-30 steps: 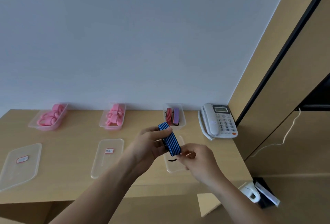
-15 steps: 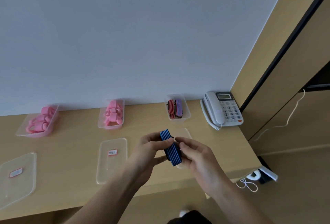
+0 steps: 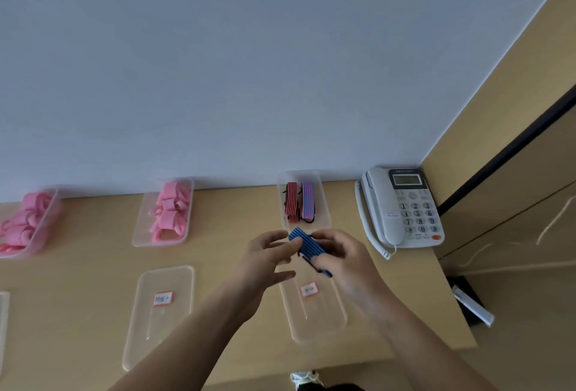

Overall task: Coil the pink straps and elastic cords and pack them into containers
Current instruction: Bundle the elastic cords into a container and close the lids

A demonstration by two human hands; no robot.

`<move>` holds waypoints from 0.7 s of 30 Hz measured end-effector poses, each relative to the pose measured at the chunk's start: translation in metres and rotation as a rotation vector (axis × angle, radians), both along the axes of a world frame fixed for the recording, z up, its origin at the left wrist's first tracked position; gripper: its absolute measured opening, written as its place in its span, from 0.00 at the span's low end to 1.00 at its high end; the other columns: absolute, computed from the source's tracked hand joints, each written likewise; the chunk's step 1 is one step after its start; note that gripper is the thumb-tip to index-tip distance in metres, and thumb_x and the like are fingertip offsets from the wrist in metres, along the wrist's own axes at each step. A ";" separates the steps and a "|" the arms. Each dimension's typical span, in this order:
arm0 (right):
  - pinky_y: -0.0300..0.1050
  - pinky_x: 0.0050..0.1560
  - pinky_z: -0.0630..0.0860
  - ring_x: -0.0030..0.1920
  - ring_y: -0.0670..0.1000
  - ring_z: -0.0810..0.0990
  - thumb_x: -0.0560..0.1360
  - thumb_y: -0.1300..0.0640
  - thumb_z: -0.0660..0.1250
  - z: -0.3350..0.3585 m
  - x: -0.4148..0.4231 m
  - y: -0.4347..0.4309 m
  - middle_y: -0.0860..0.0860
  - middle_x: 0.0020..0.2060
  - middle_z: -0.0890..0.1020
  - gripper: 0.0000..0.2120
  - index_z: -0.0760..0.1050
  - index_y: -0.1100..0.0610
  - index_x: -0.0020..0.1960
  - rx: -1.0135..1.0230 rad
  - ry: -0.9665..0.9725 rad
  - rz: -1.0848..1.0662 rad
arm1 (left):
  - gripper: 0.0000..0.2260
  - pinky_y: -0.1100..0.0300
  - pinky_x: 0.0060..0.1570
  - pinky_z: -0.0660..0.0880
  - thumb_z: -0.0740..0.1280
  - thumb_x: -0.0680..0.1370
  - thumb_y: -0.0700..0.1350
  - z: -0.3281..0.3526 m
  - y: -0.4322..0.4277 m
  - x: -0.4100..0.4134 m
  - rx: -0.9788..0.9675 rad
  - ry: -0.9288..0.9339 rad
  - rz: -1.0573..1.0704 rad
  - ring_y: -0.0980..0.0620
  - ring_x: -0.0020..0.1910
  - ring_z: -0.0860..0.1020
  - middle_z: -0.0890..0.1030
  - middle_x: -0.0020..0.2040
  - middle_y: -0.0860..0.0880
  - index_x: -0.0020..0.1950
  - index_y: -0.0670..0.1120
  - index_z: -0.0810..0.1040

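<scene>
So both hands have the blue striped elastic cord (image 3: 307, 247), wound into a flat bundle and held above the desk (image 3: 93, 266). The left hand (image 3: 268, 253) pinches its far end between thumb and forefinger, and the right hand (image 3: 346, 259) has its fingers curled round the near end. It's a bit blurry there. The bundle is just near of the far right container (image 3: 325, 203), which has 2 coiled cords (image 3: 292, 202) in it. A clear lid (image 3: 314, 306) lies below the hands. Further left, 2 tubs (image 3: 137, 235) hold pink straps (image 3: 170, 213). A phone (image 3: 402, 206) sits on the right.
</scene>
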State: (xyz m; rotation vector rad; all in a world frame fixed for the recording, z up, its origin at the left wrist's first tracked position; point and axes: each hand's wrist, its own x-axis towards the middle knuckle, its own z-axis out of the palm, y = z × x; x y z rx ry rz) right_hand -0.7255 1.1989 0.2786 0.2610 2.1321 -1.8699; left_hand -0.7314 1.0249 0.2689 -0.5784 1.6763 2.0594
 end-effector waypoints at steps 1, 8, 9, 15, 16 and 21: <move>0.41 0.45 0.79 0.48 0.49 0.84 0.72 0.68 0.70 -0.003 -0.015 0.006 0.50 0.46 0.86 0.17 0.81 0.51 0.55 0.075 0.004 0.019 | 0.19 0.49 0.53 0.84 0.75 0.78 0.47 -0.005 0.001 -0.011 -0.058 -0.008 0.014 0.49 0.53 0.80 0.82 0.57 0.44 0.67 0.44 0.78; 0.46 0.45 0.78 0.48 0.50 0.78 0.70 0.60 0.67 -0.025 -0.110 0.011 0.47 0.50 0.80 0.17 0.74 0.49 0.58 0.631 0.180 0.457 | 0.21 0.51 0.52 0.81 0.70 0.82 0.47 -0.050 0.006 -0.079 -0.301 -0.083 0.041 0.54 0.53 0.77 0.77 0.64 0.45 0.73 0.45 0.71; 0.48 0.47 0.77 0.49 0.52 0.77 0.70 0.59 0.67 -0.029 -0.119 0.007 0.49 0.51 0.79 0.18 0.72 0.51 0.59 0.695 0.210 0.529 | 0.21 0.51 0.53 0.81 0.70 0.82 0.47 -0.056 0.007 -0.085 -0.312 -0.101 0.043 0.53 0.53 0.78 0.78 0.63 0.46 0.73 0.46 0.71; 0.49 0.52 0.75 0.52 0.54 0.74 0.72 0.58 0.65 -0.049 -0.150 -0.002 0.52 0.53 0.75 0.13 0.71 0.54 0.57 0.819 0.174 0.803 | 0.11 0.49 0.53 0.83 0.68 0.81 0.37 -0.077 0.008 -0.107 -0.301 -0.119 0.058 0.48 0.48 0.84 0.85 0.50 0.46 0.64 0.42 0.79; 0.47 0.50 0.73 0.51 0.54 0.73 0.73 0.59 0.65 -0.052 -0.150 0.000 0.52 0.54 0.73 0.13 0.72 0.54 0.57 0.821 0.189 0.825 | 0.10 0.51 0.51 0.84 0.69 0.81 0.35 -0.079 0.008 -0.107 -0.293 -0.115 0.063 0.49 0.46 0.85 0.85 0.47 0.47 0.60 0.43 0.80; 0.44 0.47 0.73 0.46 0.52 0.74 0.75 0.60 0.65 -0.065 -0.143 0.008 0.52 0.54 0.69 0.13 0.76 0.57 0.60 0.847 0.320 0.865 | 0.11 0.57 0.44 0.83 0.69 0.78 0.31 -0.083 0.009 -0.107 -0.285 -0.092 0.117 0.52 0.40 0.84 0.85 0.43 0.47 0.52 0.47 0.82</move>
